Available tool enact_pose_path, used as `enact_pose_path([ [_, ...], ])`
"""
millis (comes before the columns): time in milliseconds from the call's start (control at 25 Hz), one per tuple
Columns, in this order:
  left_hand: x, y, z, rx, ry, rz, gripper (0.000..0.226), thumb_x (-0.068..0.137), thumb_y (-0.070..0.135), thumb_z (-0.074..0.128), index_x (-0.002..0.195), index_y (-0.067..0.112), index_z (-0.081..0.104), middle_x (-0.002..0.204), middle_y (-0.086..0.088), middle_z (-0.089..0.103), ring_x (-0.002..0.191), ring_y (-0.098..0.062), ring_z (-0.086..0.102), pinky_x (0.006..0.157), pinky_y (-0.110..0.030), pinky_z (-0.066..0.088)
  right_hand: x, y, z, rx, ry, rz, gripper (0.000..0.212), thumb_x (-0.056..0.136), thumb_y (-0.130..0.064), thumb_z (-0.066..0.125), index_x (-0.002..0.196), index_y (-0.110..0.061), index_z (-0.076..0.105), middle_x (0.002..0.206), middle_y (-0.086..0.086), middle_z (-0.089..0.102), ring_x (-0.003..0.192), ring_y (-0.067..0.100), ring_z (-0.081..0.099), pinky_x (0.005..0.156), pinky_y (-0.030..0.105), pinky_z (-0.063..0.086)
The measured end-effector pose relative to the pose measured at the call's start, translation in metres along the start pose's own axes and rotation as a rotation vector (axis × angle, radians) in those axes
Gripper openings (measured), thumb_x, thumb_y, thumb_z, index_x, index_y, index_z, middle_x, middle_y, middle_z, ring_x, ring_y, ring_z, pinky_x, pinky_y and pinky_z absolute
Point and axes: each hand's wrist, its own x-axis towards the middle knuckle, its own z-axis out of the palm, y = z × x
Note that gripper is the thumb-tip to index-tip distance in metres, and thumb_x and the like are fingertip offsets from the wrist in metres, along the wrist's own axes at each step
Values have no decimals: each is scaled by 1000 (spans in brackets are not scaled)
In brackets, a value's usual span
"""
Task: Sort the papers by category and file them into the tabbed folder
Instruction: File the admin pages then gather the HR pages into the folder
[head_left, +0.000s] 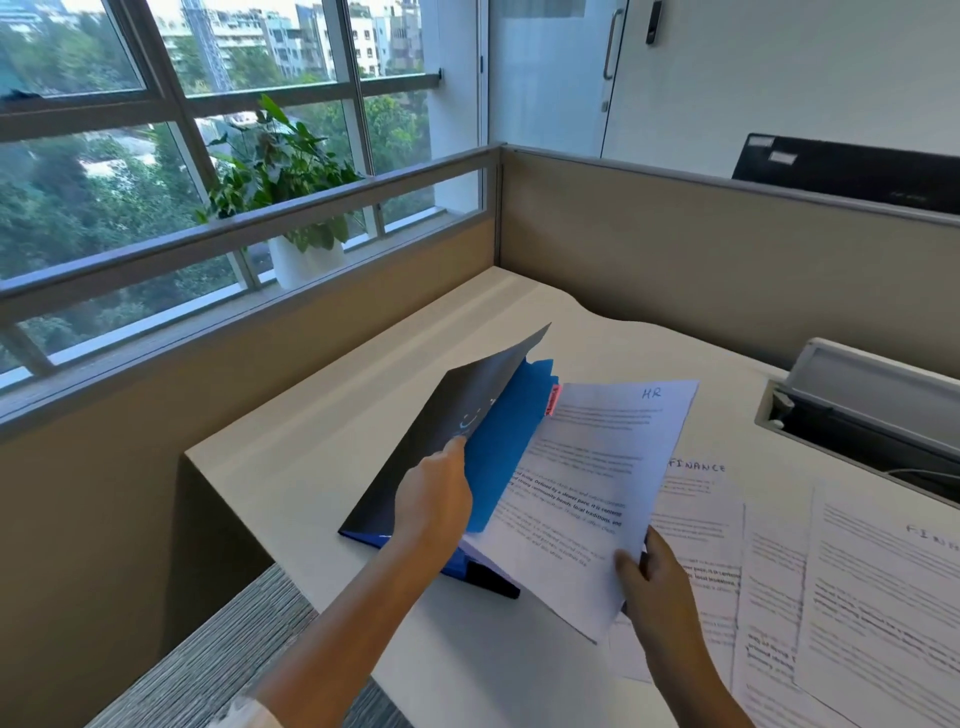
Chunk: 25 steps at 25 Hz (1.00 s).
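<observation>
White desk (332, 467) by window (156, 156); left hand (434, 499) lifts folder (467, 431) cover; right hand (649, 577) pinches HR sheet (587, 483).

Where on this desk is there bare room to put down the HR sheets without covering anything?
Free: the far desk corner between the partition walls and the open folder, and the left strip along the window-side wall. Crowded: the right side, where the Finance papers overlap up to the cable box. The right hand holds the HR sheets; the left hand props the folder's cover.

window (156, 130) daylit | potted plant (280, 171) | beige partition (701, 249) | white desk (322, 447)
</observation>
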Motion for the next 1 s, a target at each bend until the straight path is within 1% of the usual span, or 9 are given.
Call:
enact_pose_path([
  [80,-6,2,-2,9,-29,0,39,93,19,45,131,19,38,116,-7,63,100,-22,65,75,-25,53,5,-3,1,-21,-49,-1,36,95,-7,41,129,-18,39,114,1,54,88,16,56,59,20,46],
  [160,-10,2,-2,12,-45,-2,40,94,18,44,133,19,36,117,-7,62,101,-22,64,76,-25,52,9,-4,4,-61,-84,-9,39,95,-8,41,133,-16,37,119,2,54,95,21,56,58,19,46],
  [240,-13,2,-3,11,-48,6,41,93,19,45,133,19,36,118,-7,62,102,-22,63,78,-26,52,11,-4,6,-86,-110,-16,37,95,-8,40,132,-16,40,123,3,54,101,23,56,65,24,48],
  [360,-19,-1,-4,3,-61,3,41,93,21,46,133,20,35,120,-6,61,104,-22,63,81,-27,52,16,-7,10,-55,-146,28,28,95,-7,39,121,-17,45,118,5,57,100,24,57,75,34,52],
  [480,-25,0,-2,-10,-72,6,39,94,20,44,132,21,36,120,-6,61,104,-23,63,80,-29,53,30,-10,22,16,-224,134,34,94,-2,38,126,-12,43,117,7,55,101,26,56,81,37,51],
  [560,-28,4,0,-20,-78,6,37,94,18,42,131,22,37,119,-5,62,103,-23,62,79,-30,53,42,-9,37,12,-275,178,36,93,-2,39,128,-8,42,122,11,55,103,28,56,82,40,51],
  [720,-30,7,6,-26,-73,-5,40,94,16,41,134,22,36,118,-5,62,103,-21,62,81,-28,51,57,-1,66,16,-235,174,32,96,-20,42,126,-7,43,122,15,56,106,31,57,87,45,52],
  [920,-30,6,7,-33,-70,-8,41,96,15,39,136,21,34,118,-6,62,104,-21,63,81,-27,52,63,9,79,134,-214,291,25,97,-11,38,118,-2,47,113,17,59,103,33,59,82,43,54],
  [1000,-31,6,7,-68,-62,-19,42,96,13,38,137,21,34,115,-6,64,101,-21,63,79,-27,51,60,6,85,309,-258,389,22,97,-9,37,110,0,53,101,17,64,91,29,64,66,34,59],
])
